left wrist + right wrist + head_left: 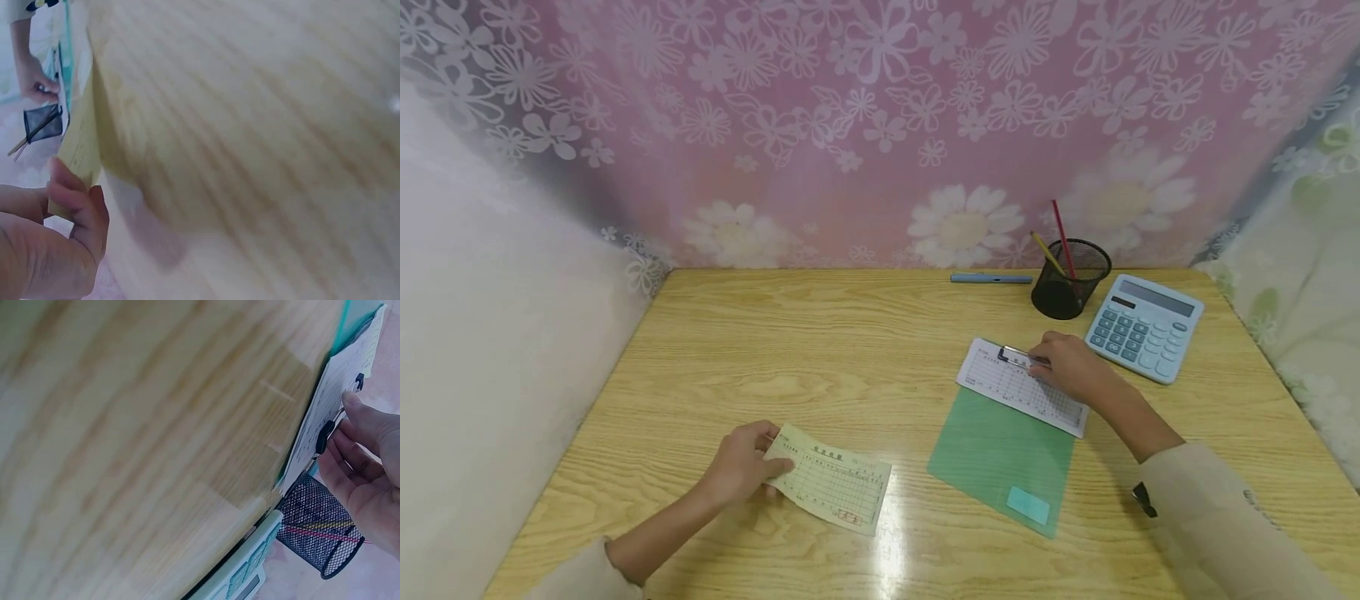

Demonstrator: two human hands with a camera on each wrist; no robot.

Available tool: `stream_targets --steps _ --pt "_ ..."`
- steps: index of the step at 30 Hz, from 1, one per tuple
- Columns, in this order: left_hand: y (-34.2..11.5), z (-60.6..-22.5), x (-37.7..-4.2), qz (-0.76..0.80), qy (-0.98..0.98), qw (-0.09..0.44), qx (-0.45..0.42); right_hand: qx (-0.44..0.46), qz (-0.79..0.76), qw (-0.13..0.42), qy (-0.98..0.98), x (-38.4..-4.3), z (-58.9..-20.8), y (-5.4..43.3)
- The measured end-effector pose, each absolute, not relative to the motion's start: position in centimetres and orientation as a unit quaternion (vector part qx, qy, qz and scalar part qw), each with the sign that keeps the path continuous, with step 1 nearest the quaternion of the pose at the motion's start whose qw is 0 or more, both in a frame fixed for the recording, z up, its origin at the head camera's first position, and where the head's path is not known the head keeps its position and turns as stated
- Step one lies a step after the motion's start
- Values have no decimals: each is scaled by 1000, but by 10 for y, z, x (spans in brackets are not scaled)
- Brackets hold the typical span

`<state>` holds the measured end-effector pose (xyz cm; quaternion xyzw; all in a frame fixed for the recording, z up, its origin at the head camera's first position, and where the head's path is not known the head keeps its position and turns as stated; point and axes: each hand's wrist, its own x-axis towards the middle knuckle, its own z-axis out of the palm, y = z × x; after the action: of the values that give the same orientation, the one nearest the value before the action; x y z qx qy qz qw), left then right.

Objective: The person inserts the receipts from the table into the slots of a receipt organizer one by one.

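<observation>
My left hand [743,465] pinches the left end of a yellow receipt slip [835,479], thumb on its printed face and fingers behind. The slip is slightly curved and angled over the table; in the left wrist view its edge stands close to the wood. My right hand [1070,367] pinches the metal clip [334,422] at the top of a translucent green clipboard [1000,442], thumb and fingertips on the wire. Under the clip lies a stack of white printed forms [1011,383], set crosswise and partly covered by my fingers.
Behind the clipboard stand a black mesh pen cup [1060,296] holding two pencils and, to its right, a light blue calculator [1146,327]. A blue pen [991,278] lies along the table's back edge. A light blue label [1027,506] sits on the clipboard's lower corner.
</observation>
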<state>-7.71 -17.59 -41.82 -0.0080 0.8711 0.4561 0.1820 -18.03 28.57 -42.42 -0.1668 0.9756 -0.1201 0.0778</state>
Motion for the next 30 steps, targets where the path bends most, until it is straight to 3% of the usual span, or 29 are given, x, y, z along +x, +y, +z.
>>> stream_targets --steps 15,30 --pt "-180 -395 -107 507 837 206 -22 -167 -124 74 975 -179 -423 285" --pt "-129 -373 -151 552 809 200 9 -164 -127 76 975 -178 -422 285"
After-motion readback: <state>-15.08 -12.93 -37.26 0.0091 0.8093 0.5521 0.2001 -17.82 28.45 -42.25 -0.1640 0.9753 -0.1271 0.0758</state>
